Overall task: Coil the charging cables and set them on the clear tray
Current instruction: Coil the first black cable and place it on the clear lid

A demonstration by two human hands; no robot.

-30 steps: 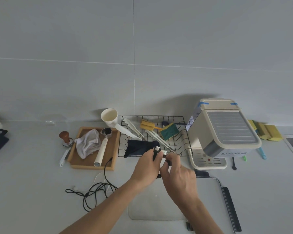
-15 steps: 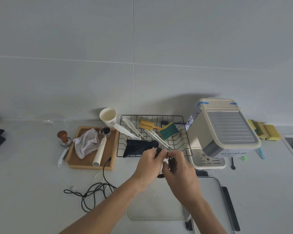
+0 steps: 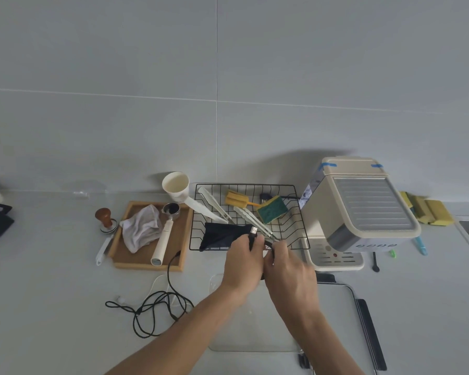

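Hands meet above the far edge of the clear tray [image 3: 255, 334], which lies flat on the counter [image 3: 52, 334] with bare tray showing between the forearms. Left hand [image 3: 243, 263] grips a black cable [image 3: 253, 237], USB plug poking up past its fingers; right hand [image 3: 289, 272] pinches the same cable just beside it, a dark loop showing at its fingertips. Wire rack [image 3: 244, 190] sits right behind the knuckles, coffee machine [image 3: 363, 207] close on the right. Another black cable [image 3: 157, 307] lies tangled on the counter, left of the tray, beside a thin white cable [image 3: 155, 282].
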